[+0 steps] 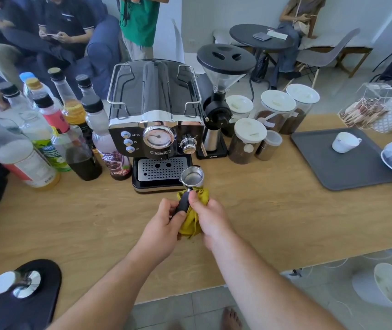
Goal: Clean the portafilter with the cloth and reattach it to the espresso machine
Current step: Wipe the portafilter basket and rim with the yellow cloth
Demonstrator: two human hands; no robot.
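A metal portafilter [192,176] with a black handle is held above the wooden table, its open basket facing up, just in front of the drip tray of the black espresso machine [155,120]. My left hand [166,222] grips the black handle. My right hand [210,217] holds a crumpled yellow cloth [193,216] against the handle, thumb pressed near the basket's neck. The cloth hangs below and between both hands. The machine's brew head is hidden under its front panel.
Several syrup bottles [47,139] crowd the left of the table [273,210]. A coffee grinder [221,96] and lidded jars [247,139] stand right of the machine. A grey tray [333,167] holds a white cup [345,141]. A tamper [16,282] rests on a black mat front left. People sit behind.
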